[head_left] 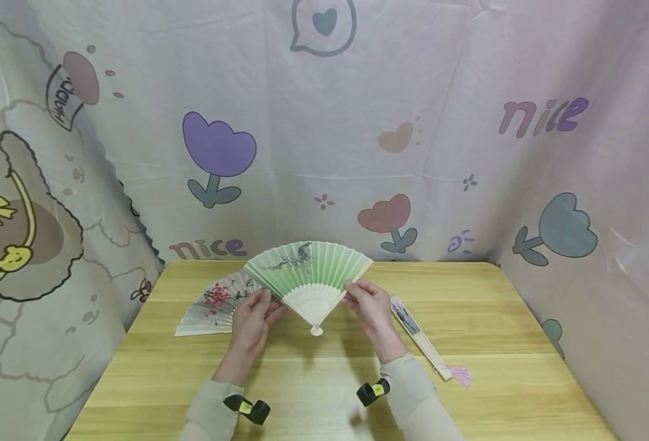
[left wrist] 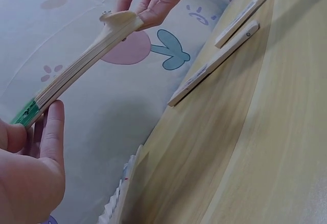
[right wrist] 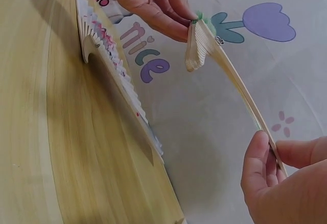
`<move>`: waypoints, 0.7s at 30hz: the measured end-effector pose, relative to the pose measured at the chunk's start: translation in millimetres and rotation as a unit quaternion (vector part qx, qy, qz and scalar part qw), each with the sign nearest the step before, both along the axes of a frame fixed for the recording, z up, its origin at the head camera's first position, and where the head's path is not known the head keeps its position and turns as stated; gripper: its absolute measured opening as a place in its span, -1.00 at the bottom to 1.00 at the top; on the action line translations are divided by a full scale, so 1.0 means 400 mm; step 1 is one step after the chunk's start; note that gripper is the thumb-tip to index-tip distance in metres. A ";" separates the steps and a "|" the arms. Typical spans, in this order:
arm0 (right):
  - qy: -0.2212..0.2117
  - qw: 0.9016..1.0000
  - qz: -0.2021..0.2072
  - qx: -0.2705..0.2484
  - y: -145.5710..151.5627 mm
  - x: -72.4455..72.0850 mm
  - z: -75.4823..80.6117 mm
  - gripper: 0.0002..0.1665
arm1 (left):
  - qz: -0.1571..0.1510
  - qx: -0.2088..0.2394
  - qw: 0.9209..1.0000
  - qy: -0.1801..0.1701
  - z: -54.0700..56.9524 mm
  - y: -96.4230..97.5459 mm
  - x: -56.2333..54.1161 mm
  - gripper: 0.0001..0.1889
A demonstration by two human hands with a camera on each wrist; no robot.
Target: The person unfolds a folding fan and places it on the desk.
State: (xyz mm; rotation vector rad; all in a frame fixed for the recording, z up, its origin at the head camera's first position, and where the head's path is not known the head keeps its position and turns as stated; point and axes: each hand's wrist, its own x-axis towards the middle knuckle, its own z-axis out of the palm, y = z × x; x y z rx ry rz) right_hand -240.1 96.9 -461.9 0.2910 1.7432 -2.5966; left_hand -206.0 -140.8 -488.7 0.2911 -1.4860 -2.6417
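There's the green fan (head_left: 324,266), spread wide and held up over the table (head_left: 302,392), left hand (head_left: 251,321) pinching one edge, right hand (head_left: 373,307) pinching the other, thumbs against fingers! Beyond the left hand sits a spread white fan (head_left: 200,317); beside the right, a folded fan (head_left: 420,338) with a pink tassel (head_left: 460,375) lies on the wood.
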 end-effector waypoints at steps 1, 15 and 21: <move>-0.001 1.000 -0.003 -0.003 0.000 0.000 0.000 -0.89 | 0.002 0.002 1.000 0.002 0.000 -0.001 0.001 -0.76; -0.001 0.999 -0.028 -0.034 -0.003 0.007 0.010 -0.75 | 0.049 0.011 0.999 0.012 0.004 -0.009 0.008 -0.63; 0.003 0.999 -0.027 -0.034 -0.005 0.006 0.013 -0.80 | 0.065 0.004 0.998 0.018 0.003 -0.009 0.016 -0.56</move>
